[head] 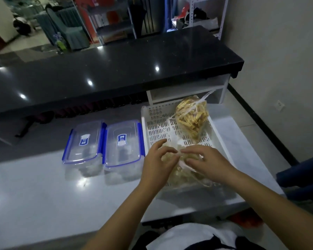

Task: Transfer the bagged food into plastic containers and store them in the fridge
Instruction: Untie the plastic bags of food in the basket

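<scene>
A white perforated tray (219, 139) on the pale counter holds two clear bags of yellowish food. The far bag (192, 118) lies tied at the tray's back right. The near bag (184, 173) sits at the tray's front. My left hand (158, 163) and my right hand (209, 164) both pinch the white knotted handles at its top. Two clear plastic containers with blue clips and closed lids stand side by side left of the tray: the left container (83, 143) and the right container (123, 141).
A raised black glossy countertop (116, 69) runs across behind the pale counter (43, 195). A white open shelf (188, 91) sits under its right end. At the right edge something dark blue (304, 170) shows beside the counter.
</scene>
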